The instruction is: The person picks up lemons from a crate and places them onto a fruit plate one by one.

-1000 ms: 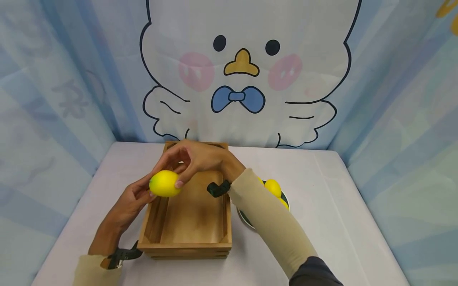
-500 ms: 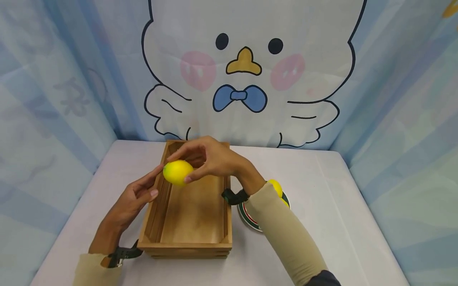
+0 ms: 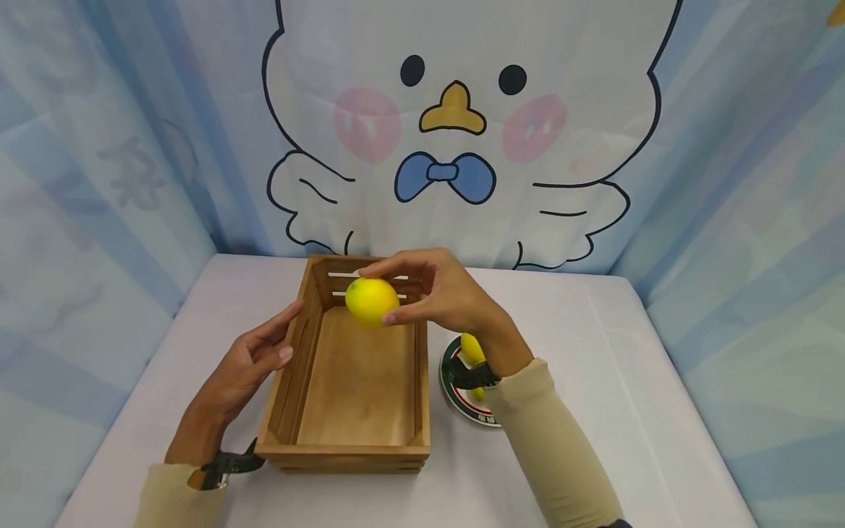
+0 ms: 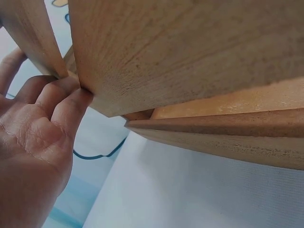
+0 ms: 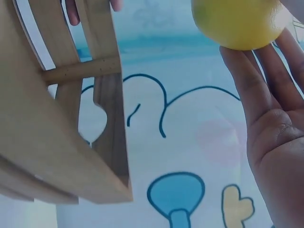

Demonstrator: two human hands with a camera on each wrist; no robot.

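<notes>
My right hand (image 3: 455, 295) holds a yellow lemon (image 3: 372, 301) by its sides, above the far part of a slatted wooden crate (image 3: 343, 451). In the right wrist view the lemon (image 5: 237, 23) sits against the fingertips. The crate's inner floor shows bare wood. At the crate's left wall, my left hand (image 3: 239, 374) grips the upper slat, thumb on the near side. The left wrist view has its fingers (image 4: 66, 109) reaching into the gap between two slats, their tips hidden.
Right of the crate stands a green-rimmed plate (image 3: 455, 396) with lemons (image 3: 472, 349), partly hidden by my right wrist and its dark strap. A white cloth (image 3: 634, 411) covers the table. Printed curtains (image 3: 574, 220) enclose it at the back and both sides.
My right hand has carried the lemon rightward and slightly up, away from the left hand and over the crate. The left hand stays at the crate's left wall.
</notes>
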